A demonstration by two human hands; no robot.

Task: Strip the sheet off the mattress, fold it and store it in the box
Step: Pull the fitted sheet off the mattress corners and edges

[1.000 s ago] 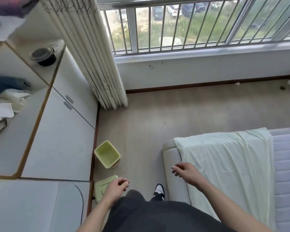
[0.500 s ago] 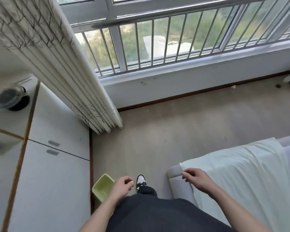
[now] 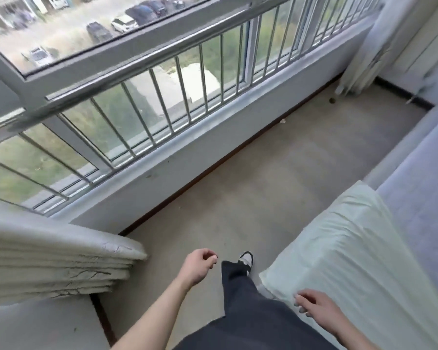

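A pale green sheet (image 3: 339, 251) lies folded over the near end of the grey quilted mattress (image 3: 420, 198) at the lower right. My right hand (image 3: 316, 308) hovers at the sheet's near corner, fingers loosely curled, touching or just above the cloth; no grip shows. My left hand (image 3: 200, 267) hangs loosely curled over the floor, holding nothing. No box is in view.
A barred window (image 3: 162, 97) with a low sill runs along the far side. A bunched curtain (image 3: 48, 258) hangs at the left above a white cabinet top (image 3: 36, 324). My leg and shoe (image 3: 245, 260) stand on the beige floor (image 3: 276, 178) between window and bed. Another curtain (image 3: 364, 46) hangs far right.
My view has swung to the right along the window; the green bin and the cabinets have left the frame. Both hands keep their loose pose, the right one staying by the sheet's corner.
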